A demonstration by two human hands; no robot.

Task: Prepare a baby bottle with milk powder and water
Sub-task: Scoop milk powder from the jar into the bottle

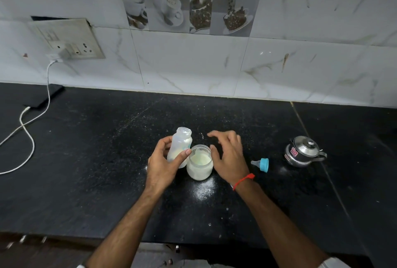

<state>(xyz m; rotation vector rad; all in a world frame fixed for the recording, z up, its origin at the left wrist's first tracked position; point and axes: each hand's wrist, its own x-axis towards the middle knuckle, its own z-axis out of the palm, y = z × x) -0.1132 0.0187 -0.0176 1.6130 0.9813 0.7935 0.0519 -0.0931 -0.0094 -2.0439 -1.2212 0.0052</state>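
Now your black counter (86,171) carries the open jar (199,164) of milk powder as landmark. Right of the jar stands a steel kettle (303,151). Your left hand (165,164) wraps its fingers around the uncapped baby bottle (180,145), touching the jar's left side. Your right hand (229,156) hovers over the jar's right rim, fingers spread and bent, holding nothing. Between jar and kettle lies the blue nipple cap (261,164).
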